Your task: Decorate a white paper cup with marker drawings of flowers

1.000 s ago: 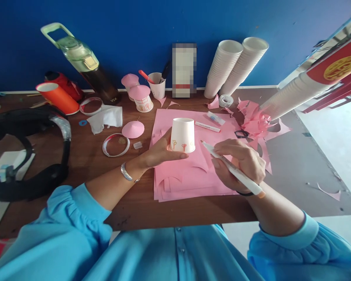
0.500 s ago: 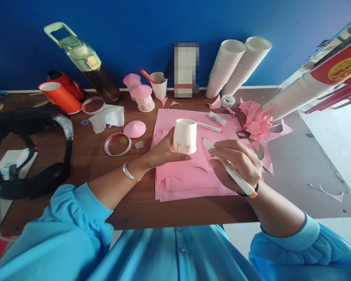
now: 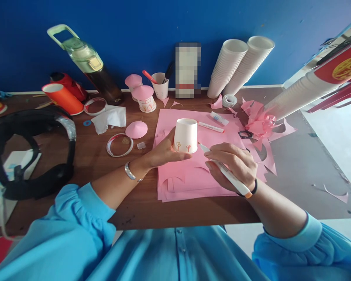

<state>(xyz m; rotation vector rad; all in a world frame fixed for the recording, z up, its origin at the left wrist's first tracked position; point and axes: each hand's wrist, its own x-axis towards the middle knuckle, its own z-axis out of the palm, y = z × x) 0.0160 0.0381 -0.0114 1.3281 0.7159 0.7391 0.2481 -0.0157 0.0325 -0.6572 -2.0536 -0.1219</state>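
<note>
Left hand (image 3: pixel 165 151) clasped upturned cup (image 3: pixel 186 134), prob steadying it; right hand (image 3: pixel 236 160) pinched marker (image 3: pixel 228 173), nib (image 3: pixel 199 143) near cup's 4 o'clock.

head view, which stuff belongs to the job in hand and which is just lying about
In the job:
paper cup, upturned in the left hand
marker, in the right hand, tip close to the cup

Apparently just lying about:
water bottle
white cloth
black padded band
blue ring
</note>
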